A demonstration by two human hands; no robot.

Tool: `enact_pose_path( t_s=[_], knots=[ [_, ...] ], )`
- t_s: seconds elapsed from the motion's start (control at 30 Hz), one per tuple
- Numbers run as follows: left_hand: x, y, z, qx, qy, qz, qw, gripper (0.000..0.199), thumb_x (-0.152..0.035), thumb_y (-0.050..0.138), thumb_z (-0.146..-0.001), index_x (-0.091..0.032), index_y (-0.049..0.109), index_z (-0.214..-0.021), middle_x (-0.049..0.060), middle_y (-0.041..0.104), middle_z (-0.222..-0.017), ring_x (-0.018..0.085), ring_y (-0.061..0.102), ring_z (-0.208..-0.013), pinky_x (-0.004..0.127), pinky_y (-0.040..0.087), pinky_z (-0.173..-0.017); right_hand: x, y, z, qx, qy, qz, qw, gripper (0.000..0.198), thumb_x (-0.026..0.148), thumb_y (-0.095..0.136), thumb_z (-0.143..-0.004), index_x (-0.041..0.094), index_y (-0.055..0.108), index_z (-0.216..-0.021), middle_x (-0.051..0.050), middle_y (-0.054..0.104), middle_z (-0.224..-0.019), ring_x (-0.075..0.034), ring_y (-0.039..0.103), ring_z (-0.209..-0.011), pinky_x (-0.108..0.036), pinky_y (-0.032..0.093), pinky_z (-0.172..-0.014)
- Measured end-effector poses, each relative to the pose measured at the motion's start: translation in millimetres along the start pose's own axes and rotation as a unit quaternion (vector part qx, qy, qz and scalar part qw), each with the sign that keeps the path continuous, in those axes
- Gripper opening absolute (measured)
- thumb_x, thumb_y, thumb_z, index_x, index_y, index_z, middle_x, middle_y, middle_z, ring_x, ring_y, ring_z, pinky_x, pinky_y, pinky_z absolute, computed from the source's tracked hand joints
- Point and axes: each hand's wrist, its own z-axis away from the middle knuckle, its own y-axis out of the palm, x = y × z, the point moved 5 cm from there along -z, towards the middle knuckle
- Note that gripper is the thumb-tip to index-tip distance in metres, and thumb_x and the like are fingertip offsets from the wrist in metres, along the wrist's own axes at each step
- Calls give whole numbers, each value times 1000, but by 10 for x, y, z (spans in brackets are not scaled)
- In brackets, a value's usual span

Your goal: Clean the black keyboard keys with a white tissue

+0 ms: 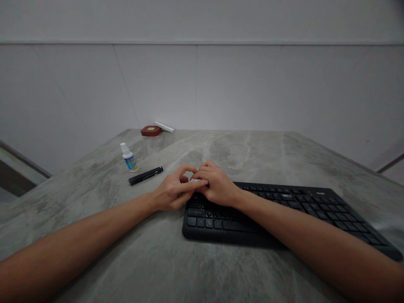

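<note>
My left hand point(175, 189) and my right hand point(217, 185) meet over the upper left corner of a black keyboard point(315, 202). Between their fingertips shows a sliver of a small white thing point(196, 180); its kind is hidden by the fingers. The right hand's fingers are curled over it, and the left hand's thumb and fingers close in on it from the other side. My right forearm crosses above the keys and covers part of them. Left of my left hand lies a slim black object with a shiny clip-like strip point(145, 176), perhaps a closed pen or tool.
A small white-capped spray bottle point(130, 162) with a blue and yellow label stands at the left. By the back edge of the grey marbled table point(126, 261) lie a reddish-brown case point(150, 131) and a flat white piece point(166, 127). Behind rises a pale wall point(233, 88).
</note>
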Motion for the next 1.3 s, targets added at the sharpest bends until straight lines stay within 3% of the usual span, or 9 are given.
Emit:
enact_pose_path(
  t_s=[0.4, 0.57, 0.67, 0.8, 0.93, 1.03, 1.17, 1.2, 1.3],
  knots=[
    [61, 14, 47, -6, -23, 58, 998, 49, -14, 39, -95, -32, 44, -140, 10, 43, -123, 6, 49, -62, 25, 50, -58, -23, 19, -11, 12, 19, -2, 1000, 12, 11, 62, -81, 18, 62, -72, -1, 65, -74, -15, 54, -75, -32, 38, -79],
    [194, -73, 77, -96, -142, 102, 980, 47, -11, 37, -93, -27, 46, -136, 6, 54, -115, 7, 50, -62, 21, 48, -57, -65, -16, -6, 5, 59, 4, 998, 6, 14, 70, -77, 17, 68, -81, -4, 68, -81, -19, 54, -84, -33, 40, -80],
    [285, -92, 73, -134, -203, 74, 967, 43, -4, 39, -84, -21, 57, -119, 4, 60, -105, 12, 57, -75, 25, 49, -66, -68, -27, -15, 24, 76, -17, 997, 5, 12, 71, -75, 17, 69, -76, -2, 68, -75, -18, 55, -80, -32, 40, -79],
    [299, -49, 16, -86, -205, 31, 974, 39, 2, 38, -74, -17, 65, -95, 4, 63, -94, 16, 59, -90, 30, 48, -79, -80, -34, -16, 24, 105, -33, 994, 6, 12, 72, -74, 17, 70, -76, -2, 69, -77, -17, 56, -79, -31, 41, -78],
    [332, -13, 24, -56, -222, 21, 973, 35, 2, 41, -72, -16, 66, -90, 3, 64, -88, 15, 59, -82, 28, 47, -73, -83, -27, -8, 20, 109, -25, 993, 7, 13, 70, -75, 16, 70, -81, -3, 69, -80, -17, 56, -79, -32, 41, -79],
    [324, -108, 9, -130, -259, 17, 957, 33, -1, 43, -74, -16, 66, -93, 1, 64, -80, 11, 55, -64, 23, 45, -60, -79, -26, -10, 20, 100, -17, 995, 6, 12, 69, -76, 16, 69, -80, -3, 69, -79, -17, 55, -79, -32, 41, -79],
    [-93, -270, -92, -230, -250, 123, 933, 23, -6, 45, -81, -17, 65, -86, -1, 62, -72, 7, 48, -48, 21, 40, -47, -79, -29, -15, 23, 92, 0, 996, 2, 13, 68, -76, 15, 68, -76, -4, 68, -75, -18, 54, -78, -32, 41, -77],
    [-279, -249, -101, -199, -246, 179, 932, 24, -7, 44, -84, -19, 66, -85, -1, 63, -71, 8, 49, -47, 21, 41, -47, -79, -26, -15, 25, 90, 2, 996, 2, 13, 67, -76, 15, 67, -75, -4, 68, -75, -18, 54, -78, -32, 41, -76],
    [-1010, -27, 81, 19, -223, 330, 917, 30, -17, 43, -91, -27, 67, -106, 0, 69, -82, 12, 61, -59, 24, 48, -53, -82, -16, -11, 30, 92, -2, 995, 3, 13, 67, -76, 16, 67, -76, -4, 68, -77, -19, 55, -79, -32, 42, -77]
  ],
)
